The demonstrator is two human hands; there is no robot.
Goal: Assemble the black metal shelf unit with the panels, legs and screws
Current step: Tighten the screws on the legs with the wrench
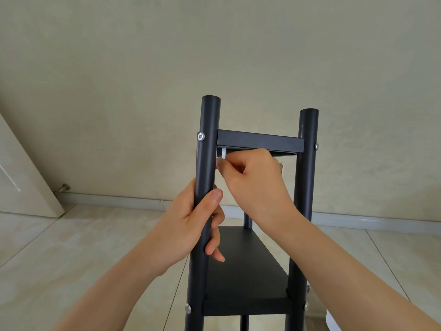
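Standing upright on the floor [71, 247], the shelf unit [250, 235] is nearly built: its upper panel [260, 141] and lower panel [245, 266] both sit between the legs, with screws [201, 136] showing at all four near joints. Your left hand [191, 225] wraps its fingers around the front left leg [207, 144] to steady it. Your right hand [253, 177] pinches a small white piece [223, 152], possibly a key, under the upper panel's corner. Judging from this, mostly tightening remains.

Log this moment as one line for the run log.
left hand grips left front leg | right hand pinches small silver tool under upper panel | lower panel attached
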